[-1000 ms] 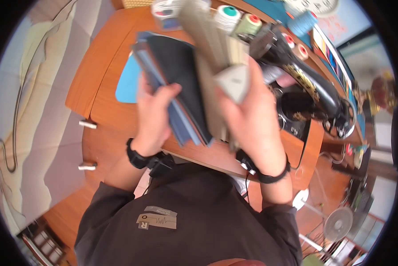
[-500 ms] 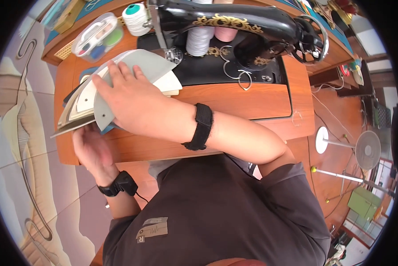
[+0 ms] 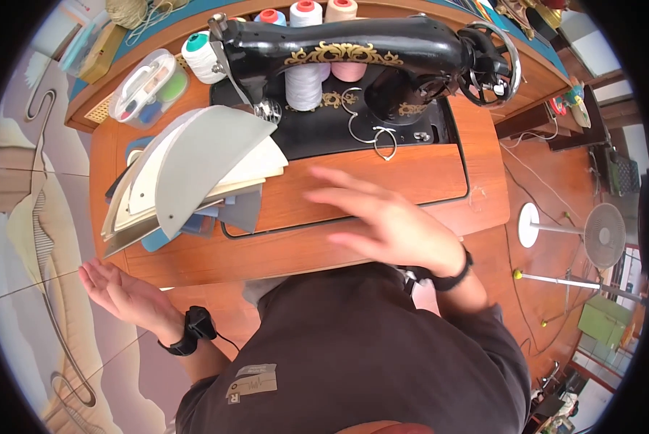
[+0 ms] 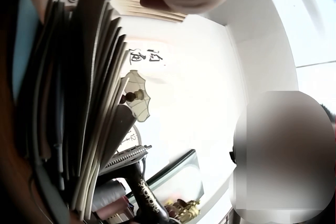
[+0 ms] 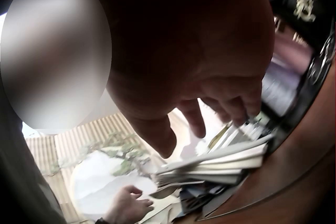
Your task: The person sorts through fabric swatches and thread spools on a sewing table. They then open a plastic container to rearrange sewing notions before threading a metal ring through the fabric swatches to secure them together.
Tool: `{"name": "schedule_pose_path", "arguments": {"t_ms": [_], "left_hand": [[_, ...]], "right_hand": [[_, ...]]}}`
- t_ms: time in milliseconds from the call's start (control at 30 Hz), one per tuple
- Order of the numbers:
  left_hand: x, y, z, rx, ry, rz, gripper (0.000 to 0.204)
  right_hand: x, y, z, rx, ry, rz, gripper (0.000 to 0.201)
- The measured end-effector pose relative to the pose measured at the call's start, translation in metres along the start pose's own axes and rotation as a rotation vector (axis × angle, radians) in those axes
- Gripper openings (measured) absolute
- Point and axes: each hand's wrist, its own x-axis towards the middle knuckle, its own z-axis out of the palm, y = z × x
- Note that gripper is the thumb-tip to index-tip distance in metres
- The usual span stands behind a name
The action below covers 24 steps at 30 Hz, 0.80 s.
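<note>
A fanned pile of flat, curved-edged pieces [image 3: 208, 155], grey on top with cream and blue-grey ones beneath, lies on the left of the wooden table [image 3: 324, 249]. Small holes show near the corners of some pieces. My left hand [image 3: 133, 295] is off the table's front left corner, palm up, fingers loosely bent and holding nothing. Over the table front, right of the pile, my right hand [image 3: 393, 224] has its fingers spread and nothing in them. In the left wrist view the layered edges of the pile [image 4: 97, 103] stand close by.
A black sewing machine [image 3: 346, 54] with gold ornament stands along the back. Thread cones [image 3: 306, 87] are around it, and metal rings [image 3: 385, 143] lie on its bed. A lidded clear box [image 3: 151, 87] sits behind the pile. A fan [image 3: 603, 235] stands at the right.
One second ago both hands held the pieces in the air. Then the right hand pressed on the pile at the left. Now both hands are off it, the right one drawn back rightward.
</note>
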Motion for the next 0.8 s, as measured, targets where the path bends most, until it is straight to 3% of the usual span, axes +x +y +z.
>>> {"name": "schedule_pose_path", "arguments": {"t_ms": [33,67,100,133,200,267,400,500,533,633,800], "left_hand": [[0.004,0.006,0.004,0.063,-0.062,0.072,0.058],[0.006,0.015,0.012,0.078,-0.114,0.112,0.058],[0.006,0.024,0.023,0.091,-0.165,0.152,0.059],[0.005,0.03,0.034,0.106,-0.215,0.191,0.06],[0.002,0.035,0.052,0.108,-0.421,0.236,0.06],[0.0,0.041,0.072,0.118,-0.675,0.257,0.06],[0.013,0.069,0.112,0.24,-1.157,0.283,0.051],[0.037,0.096,0.148,0.491,-1.335,0.337,0.044],[0.049,0.083,0.162,0.462,-1.328,0.411,0.039],[0.084,0.064,0.209,0.686,-1.336,0.285,0.038],[0.128,-0.01,0.254,0.859,-1.346,0.561,0.048]], "right_hand": [[-0.015,0.006,-0.008,0.009,0.036,0.032,0.049],[-0.029,0.02,-0.014,0.007,0.093,-0.051,0.047],[-0.045,0.02,-0.018,0.167,0.139,0.087,0.044],[-0.056,0.021,-0.02,0.267,0.188,0.117,0.043],[-0.07,0.023,-0.022,0.463,0.281,0.173,0.042],[-0.072,0.026,-0.02,0.472,0.322,0.157,0.041],[-0.066,0.03,-0.019,0.379,0.257,0.117,0.039],[-0.062,0.03,-0.02,0.365,0.161,0.142,0.039],[-0.062,0.029,-0.02,0.359,0.135,0.135,0.039],[-0.056,0.03,-0.023,0.324,0.071,0.09,0.039],[-0.044,0.03,-0.03,0.334,0.004,0.092,0.039]]}}
